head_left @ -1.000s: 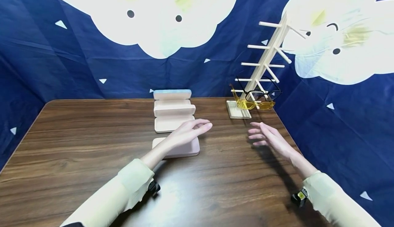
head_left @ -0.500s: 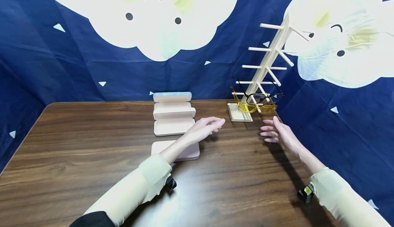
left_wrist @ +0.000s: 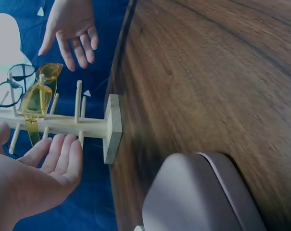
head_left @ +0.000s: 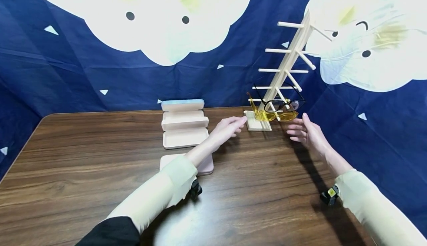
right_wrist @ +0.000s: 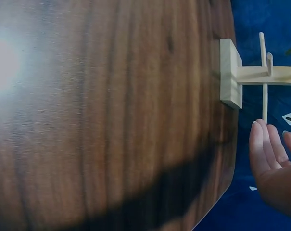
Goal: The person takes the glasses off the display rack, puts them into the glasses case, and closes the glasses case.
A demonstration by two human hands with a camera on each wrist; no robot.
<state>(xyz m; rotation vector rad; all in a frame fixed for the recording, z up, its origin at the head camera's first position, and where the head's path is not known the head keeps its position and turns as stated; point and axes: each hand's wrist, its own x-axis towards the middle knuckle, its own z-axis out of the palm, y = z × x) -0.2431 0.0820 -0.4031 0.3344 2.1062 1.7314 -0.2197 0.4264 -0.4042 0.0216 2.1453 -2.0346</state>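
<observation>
A pale wooden glasses rack [head_left: 287, 60] with pegs stands at the table's back right. Yellow-tinted glasses [head_left: 267, 115] hang low on it, and black-framed glasses [head_left: 275, 106] hang just above them. My left hand [head_left: 226, 130] is left of the rack's base, its fingers stretched towards it and holding nothing. On the other side my right hand [head_left: 309, 134] is below and right of the yellow glasses, thumb up, fingers extended and apart from them. In the left wrist view both hands, the left [left_wrist: 49, 178] and the right [left_wrist: 75, 33], flank the rack with relaxed fingers.
An opened pale glasses case [head_left: 185, 123] lies at the back middle of the table. A closed pinkish case [head_left: 204, 166] lies in front of it, partly covered by my left forearm. Blue cloth [head_left: 133, 79] with white clouds hangs behind the wooden table [head_left: 100, 157].
Both hands have moved forward towards the rack, the left also to the right, away from above the closed case. The glasses still hang on their pegs.
</observation>
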